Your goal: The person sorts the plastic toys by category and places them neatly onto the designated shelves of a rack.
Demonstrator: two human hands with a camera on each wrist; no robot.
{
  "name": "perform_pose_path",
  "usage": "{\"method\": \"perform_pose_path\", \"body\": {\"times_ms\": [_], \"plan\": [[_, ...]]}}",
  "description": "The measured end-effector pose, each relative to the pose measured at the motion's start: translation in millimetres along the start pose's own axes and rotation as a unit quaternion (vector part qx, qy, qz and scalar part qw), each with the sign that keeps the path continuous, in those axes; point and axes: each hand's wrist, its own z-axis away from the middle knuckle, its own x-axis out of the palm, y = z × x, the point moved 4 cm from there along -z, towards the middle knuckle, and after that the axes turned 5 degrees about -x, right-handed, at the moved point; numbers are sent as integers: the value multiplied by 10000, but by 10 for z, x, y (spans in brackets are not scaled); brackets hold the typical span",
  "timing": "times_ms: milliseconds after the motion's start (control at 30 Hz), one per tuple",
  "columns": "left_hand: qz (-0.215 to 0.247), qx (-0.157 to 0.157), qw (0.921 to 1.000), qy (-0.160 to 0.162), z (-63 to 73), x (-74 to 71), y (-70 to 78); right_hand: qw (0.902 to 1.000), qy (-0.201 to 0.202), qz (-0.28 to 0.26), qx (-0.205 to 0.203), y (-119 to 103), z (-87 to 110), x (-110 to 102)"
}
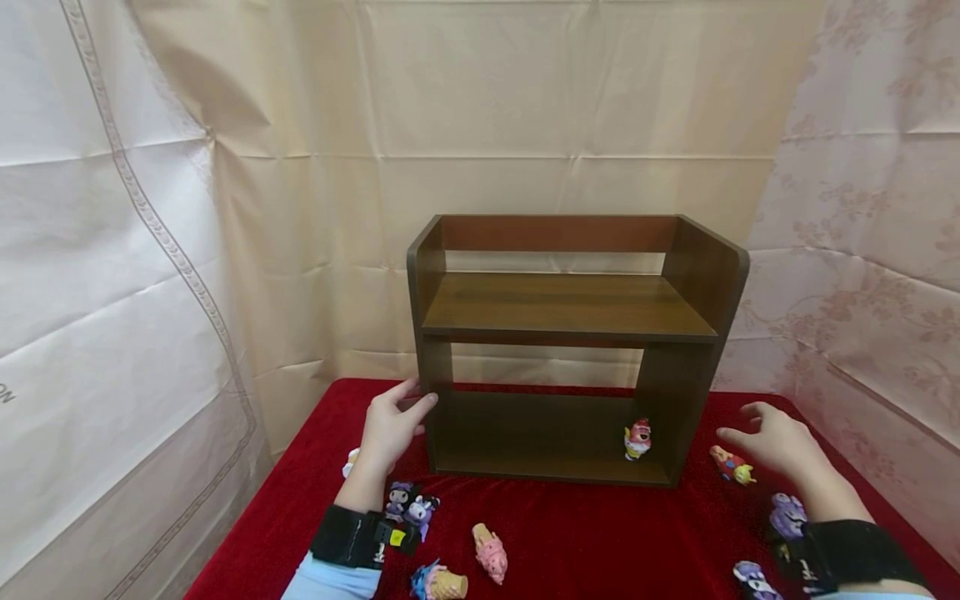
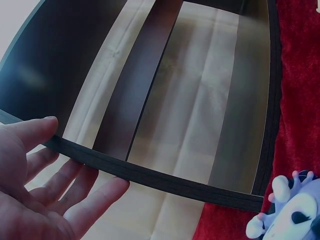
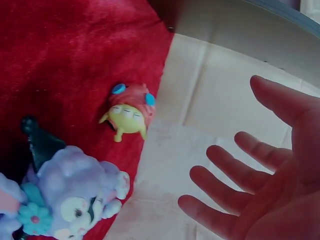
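A dark brown two-tier wooden shelf (image 1: 570, 304) stands upright on a red cloth. My left hand (image 1: 393, 425) is at its left side panel, thumb over the front edge and loosely extended fingers along the outside; the left wrist view shows the fingertips (image 2: 120, 185) at the panel's edge. A small figurine with a red top (image 1: 637, 439) stands on the lower tier, at the right. To the right of the shelf, my right hand (image 1: 780, 442) hovers with spread fingers and holds nothing. Closest to it lies a red figurine with a yellow head (image 3: 129, 112).
Purple figurines (image 1: 787, 517) (image 1: 756, 581) lie near the right wrist. By the left wrist are a black-and-purple figurine (image 1: 400, 500) and a lilac one (image 1: 420, 515). Two ice-cream-cone toys (image 1: 491, 553) (image 1: 442, 582) lie in front. Cloth curtains (image 1: 585, 108) hang behind.
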Motion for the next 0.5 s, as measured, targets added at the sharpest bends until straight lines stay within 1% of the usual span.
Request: {"method": "perform_pose_path", "body": {"times_ms": [100,267,500], "plan": [[-52,6,10000,7,-12,-4,-9,9998,-219,14,21,33,-34,74],[-157,15,9999,16,-16,-10,0,9989,-457,120,20,66,-95,193],[-125,9,9999,21,-17,-13,-14,9956,-909,31,229,47,-110,341]]}}
